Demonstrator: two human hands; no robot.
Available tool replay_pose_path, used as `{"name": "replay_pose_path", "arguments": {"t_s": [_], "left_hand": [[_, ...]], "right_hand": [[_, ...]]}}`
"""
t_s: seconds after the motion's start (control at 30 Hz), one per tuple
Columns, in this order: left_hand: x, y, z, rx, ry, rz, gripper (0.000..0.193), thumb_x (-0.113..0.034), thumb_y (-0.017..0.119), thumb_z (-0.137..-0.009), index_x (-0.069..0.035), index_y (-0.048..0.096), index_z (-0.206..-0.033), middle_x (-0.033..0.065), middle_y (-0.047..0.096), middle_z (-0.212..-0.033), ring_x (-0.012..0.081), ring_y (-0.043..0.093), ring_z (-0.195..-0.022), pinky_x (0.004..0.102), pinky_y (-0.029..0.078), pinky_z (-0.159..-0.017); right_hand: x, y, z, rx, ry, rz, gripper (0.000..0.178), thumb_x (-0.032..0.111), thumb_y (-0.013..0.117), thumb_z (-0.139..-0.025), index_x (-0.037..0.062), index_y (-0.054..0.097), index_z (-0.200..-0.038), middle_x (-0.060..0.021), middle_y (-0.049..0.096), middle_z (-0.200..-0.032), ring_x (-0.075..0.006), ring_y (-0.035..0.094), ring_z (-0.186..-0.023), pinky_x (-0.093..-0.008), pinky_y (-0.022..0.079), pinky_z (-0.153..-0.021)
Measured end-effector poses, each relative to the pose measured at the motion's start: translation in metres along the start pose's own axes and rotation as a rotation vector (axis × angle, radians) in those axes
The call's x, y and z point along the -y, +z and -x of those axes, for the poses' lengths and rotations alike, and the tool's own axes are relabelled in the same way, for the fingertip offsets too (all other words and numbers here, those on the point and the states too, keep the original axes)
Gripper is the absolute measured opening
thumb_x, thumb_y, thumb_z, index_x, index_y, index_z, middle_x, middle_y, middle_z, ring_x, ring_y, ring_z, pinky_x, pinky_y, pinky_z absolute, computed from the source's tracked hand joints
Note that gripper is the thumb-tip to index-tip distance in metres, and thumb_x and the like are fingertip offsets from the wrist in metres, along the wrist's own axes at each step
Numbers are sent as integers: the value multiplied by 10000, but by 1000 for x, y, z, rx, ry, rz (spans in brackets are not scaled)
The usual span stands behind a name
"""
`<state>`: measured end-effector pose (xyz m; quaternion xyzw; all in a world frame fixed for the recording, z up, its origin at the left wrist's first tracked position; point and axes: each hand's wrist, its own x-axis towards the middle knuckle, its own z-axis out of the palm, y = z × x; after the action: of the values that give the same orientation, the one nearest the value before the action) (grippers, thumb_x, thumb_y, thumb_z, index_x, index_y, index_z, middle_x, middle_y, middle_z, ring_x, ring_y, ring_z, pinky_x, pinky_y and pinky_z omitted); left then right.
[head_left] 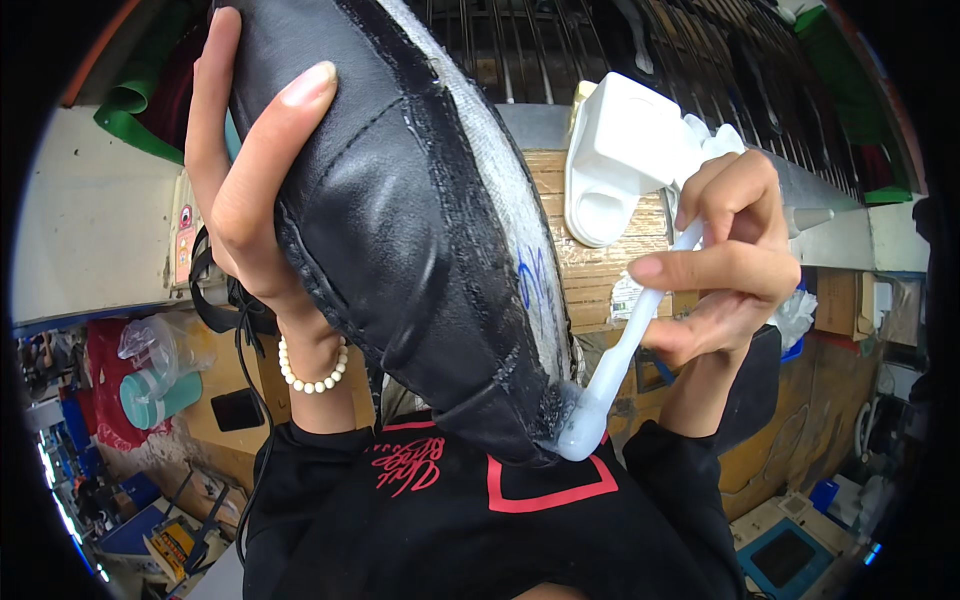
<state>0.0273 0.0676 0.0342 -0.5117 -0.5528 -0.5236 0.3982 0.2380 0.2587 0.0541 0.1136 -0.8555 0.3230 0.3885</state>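
Observation:
A black leather shoe upper (380, 230) is held up before my chest, its rough lower edge and whitish insole board (500, 170) facing right. Blue pen marks show on that board. My left hand (250, 190) is wrapped around the upper's left side, two fingers on the leather and the rest partly hidden behind it. My right hand (730, 260) pinches the handle of a whitish plastic brush (622, 350) between thumb and fingers. The brush's wide end touches the upper's lower tip, beside a dark bristly patch; the bristles are hard to make out.
A white plastic dispenser-like container (625, 130) stands on a cardboard sheet (590, 275) beyond my right hand. Behind it runs a rack of dark metal rods (510, 50). At left are a phone (238, 410), a teal container (160, 400) and a dangling black cord (250, 370).

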Motion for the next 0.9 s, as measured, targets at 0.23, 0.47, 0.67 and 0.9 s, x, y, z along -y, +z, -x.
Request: {"name": "replay_pose_path", "arguments": {"t_s": [0.23,0.47,0.67,0.9], "left_hand": [[6,-1,5,-60,-87,-4,483,-311,729,-915,-47,519,-1261,314,500,-1411,417,537,-1307,471,433,-1121],[9,-7,12,-68,-156,-23,576,-354,741,-887,-33,498,-1299,306,480,-1442,409,507,-1337,463,412,-1130],[13,-12,17,-36,-210,-72,655,-392,750,-863,-21,480,-1332,299,463,-1469,402,481,-1363,457,395,-1137],[20,-8,25,6,-206,-136,748,-436,761,-836,-8,460,-1370,290,443,-1499,394,452,-1393,449,374,-1146]], "right_hand": [[-4,-13,57,-148,522,328,227,185,873,-654,81,805,-844,-21,499,-835,-153,517,-784,-317,388,-670],[-43,10,114,47,551,965,212,255,879,-721,103,782,-832,-38,531,-853,-203,511,-750,-356,379,-722],[-37,19,143,-274,822,665,185,215,835,-811,47,769,-853,-38,474,-797,-168,460,-727,-321,343,-638],[7,19,88,-405,667,45,200,192,801,-840,7,801,-917,2,460,-856,-118,419,-768,-252,339,-659]]}}
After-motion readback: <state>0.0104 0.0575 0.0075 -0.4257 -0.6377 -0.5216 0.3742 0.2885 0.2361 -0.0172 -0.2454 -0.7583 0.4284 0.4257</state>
